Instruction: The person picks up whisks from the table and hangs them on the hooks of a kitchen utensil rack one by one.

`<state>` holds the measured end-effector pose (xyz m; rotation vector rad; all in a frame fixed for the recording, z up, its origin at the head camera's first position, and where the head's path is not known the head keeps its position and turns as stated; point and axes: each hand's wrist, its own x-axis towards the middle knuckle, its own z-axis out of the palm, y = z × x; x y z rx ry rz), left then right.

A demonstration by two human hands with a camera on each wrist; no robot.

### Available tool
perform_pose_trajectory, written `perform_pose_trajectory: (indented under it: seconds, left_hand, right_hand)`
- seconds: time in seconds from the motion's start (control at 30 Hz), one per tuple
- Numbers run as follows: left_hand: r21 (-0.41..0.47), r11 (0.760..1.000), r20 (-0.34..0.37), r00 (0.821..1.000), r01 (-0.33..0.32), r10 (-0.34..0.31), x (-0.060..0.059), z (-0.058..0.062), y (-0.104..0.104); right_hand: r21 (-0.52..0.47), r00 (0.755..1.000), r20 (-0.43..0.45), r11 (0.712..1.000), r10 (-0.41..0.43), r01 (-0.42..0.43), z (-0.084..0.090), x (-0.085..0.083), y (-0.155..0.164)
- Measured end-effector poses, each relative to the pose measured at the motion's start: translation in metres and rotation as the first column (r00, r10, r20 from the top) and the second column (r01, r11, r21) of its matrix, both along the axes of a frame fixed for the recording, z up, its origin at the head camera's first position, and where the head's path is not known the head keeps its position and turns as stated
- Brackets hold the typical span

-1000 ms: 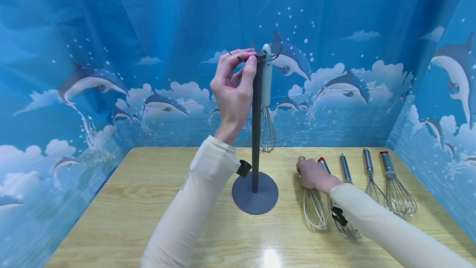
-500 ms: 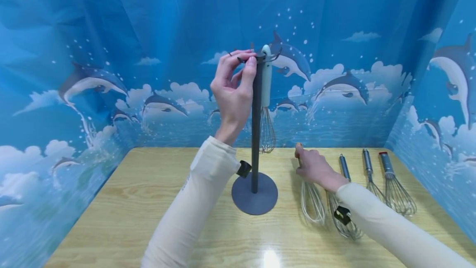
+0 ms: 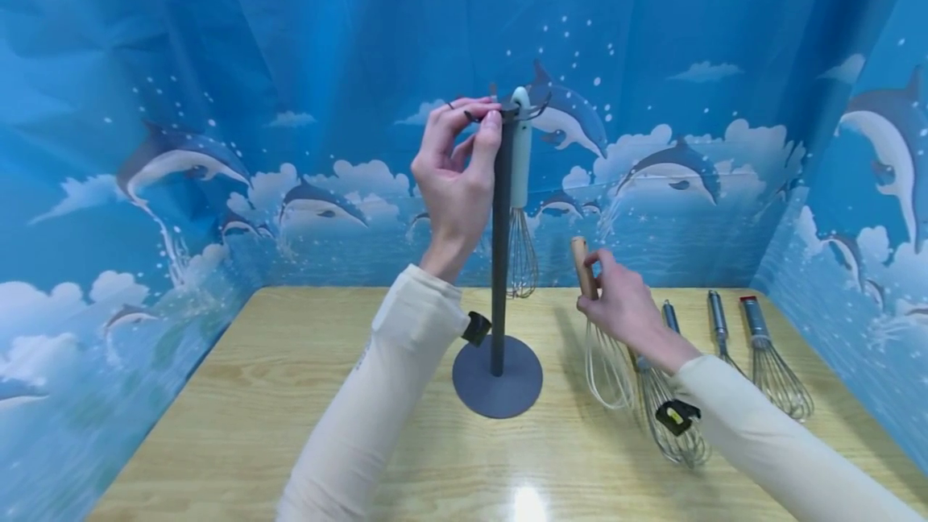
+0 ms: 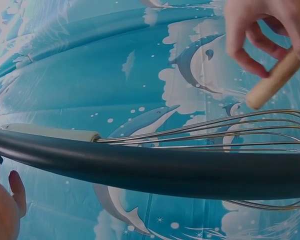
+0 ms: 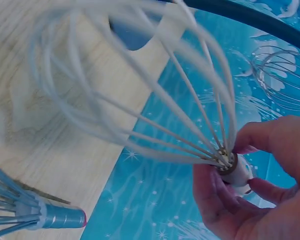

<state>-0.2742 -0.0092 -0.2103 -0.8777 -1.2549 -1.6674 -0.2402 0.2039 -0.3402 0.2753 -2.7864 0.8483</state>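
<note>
- Your left hand (image 3: 457, 176) pinches a hook atop the grey stand (image 3: 499, 264), centre frame.
- Your right hand (image 3: 619, 308) grips the wooden-handled whisk (image 3: 598, 329), lifted just right of the stand's base.

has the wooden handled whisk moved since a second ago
Yes. The right hand has lifted the wooden-handled whisk off the table; it now hangs handle-up beside the stand.
</note>
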Motion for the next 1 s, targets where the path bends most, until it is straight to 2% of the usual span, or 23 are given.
perform_pose_trajectory:
  seconds: [0.37, 0.73, 1.0]
  left_hand:
    - [0.012, 0.999, -0.037, 0.999, 0.030, -0.030, -0.002, 0.000, 0.001]
    - [0.038, 0.998, -0.034, 0.999, 0.041, -0.040, -0.002, 0.001, 0.001]
    - [0.053, 0.998, -0.019, 0.999, 0.040, -0.039, 0.000, -0.001, 0.000]
  right_hand:
    - [-0.133, 0.990, -0.098, 0.987, -0.102, 0.089, 0.021, 0.011, -0.001]
    - [-0.217, 0.948, -0.268, 0.969, -0.174, 0.117, 0.042, 0.022, -0.004]
    - [-0.270, 0.928, -0.319, 0.957, -0.194, 0.107, 0.055, 0.031, -0.006]
